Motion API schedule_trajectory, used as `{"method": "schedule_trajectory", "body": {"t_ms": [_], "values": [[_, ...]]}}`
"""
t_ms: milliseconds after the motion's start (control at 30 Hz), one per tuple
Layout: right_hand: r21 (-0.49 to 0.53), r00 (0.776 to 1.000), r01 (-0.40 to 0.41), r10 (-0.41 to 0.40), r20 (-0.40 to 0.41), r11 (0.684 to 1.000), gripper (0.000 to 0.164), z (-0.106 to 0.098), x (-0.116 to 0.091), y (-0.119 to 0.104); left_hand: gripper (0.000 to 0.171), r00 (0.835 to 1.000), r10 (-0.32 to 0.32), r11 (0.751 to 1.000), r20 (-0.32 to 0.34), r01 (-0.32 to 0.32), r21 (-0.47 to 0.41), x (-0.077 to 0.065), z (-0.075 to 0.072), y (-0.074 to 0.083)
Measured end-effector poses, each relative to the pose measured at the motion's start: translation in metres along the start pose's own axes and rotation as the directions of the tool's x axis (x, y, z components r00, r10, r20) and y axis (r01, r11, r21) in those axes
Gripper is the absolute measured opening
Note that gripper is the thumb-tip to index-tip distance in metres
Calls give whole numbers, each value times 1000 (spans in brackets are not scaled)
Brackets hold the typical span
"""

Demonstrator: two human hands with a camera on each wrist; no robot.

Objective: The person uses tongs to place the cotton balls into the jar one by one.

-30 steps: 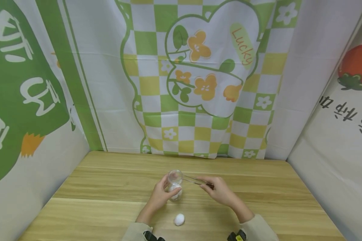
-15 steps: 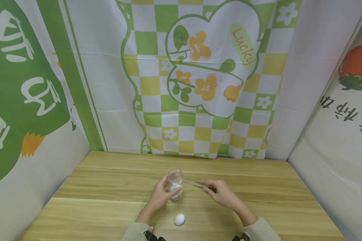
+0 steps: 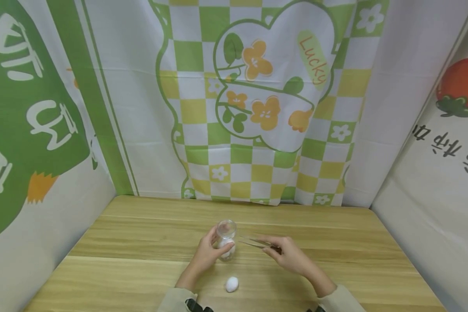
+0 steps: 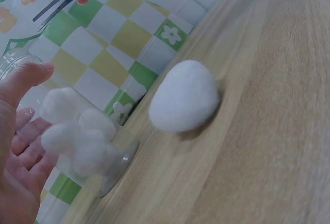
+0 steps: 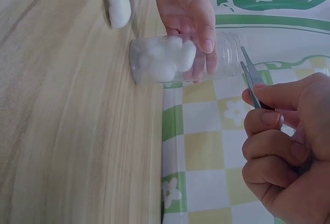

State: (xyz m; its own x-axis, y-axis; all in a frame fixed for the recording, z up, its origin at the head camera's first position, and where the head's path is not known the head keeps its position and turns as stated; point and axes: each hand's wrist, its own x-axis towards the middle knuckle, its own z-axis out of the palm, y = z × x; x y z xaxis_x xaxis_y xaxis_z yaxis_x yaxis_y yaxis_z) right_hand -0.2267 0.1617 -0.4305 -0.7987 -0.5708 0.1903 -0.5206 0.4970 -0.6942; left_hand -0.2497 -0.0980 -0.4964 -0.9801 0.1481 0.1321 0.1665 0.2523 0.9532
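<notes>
My left hand (image 3: 208,252) holds a clear jar (image 3: 227,236) upright on the table, thumb on the near side and fingers behind. Several white cotton balls (image 5: 162,59) fill the lower part of the jar, as both wrist views show. The jar's mouth has no lid on it. My right hand (image 3: 287,253) pinches a pair of metal tweezers (image 5: 250,77) to the right of the jar. Their tips are apart, close to the rim, with nothing between them. One loose cotton ball (image 3: 232,284) lies on the table in front of the jar, between the forearms.
Under everything is a wood-grain table (image 3: 148,234). A green and yellow checked cloth (image 3: 253,182) hangs behind its far edge. Printed white panels (image 3: 429,182) stand along both sides.
My right hand and the tweezers have drawn back from the jar's mouth, to the right and slightly nearer. The left hand, jar and loose cotton ball have stayed in place.
</notes>
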Motion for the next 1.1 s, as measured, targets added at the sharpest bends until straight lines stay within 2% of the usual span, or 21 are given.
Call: {"method": "schedule_trajectory", "body": {"t_ms": [767,1100], "values": [[-46,995,69,-65,73,997,31,16,-15,10,80,1000,-4,1000,3,4,-23,-1,-1,1],[-40,994,35,-31,109,999,30,20,-18,9,80,1000,2,1000,5,-2,-27,-1,-1,0]]}}
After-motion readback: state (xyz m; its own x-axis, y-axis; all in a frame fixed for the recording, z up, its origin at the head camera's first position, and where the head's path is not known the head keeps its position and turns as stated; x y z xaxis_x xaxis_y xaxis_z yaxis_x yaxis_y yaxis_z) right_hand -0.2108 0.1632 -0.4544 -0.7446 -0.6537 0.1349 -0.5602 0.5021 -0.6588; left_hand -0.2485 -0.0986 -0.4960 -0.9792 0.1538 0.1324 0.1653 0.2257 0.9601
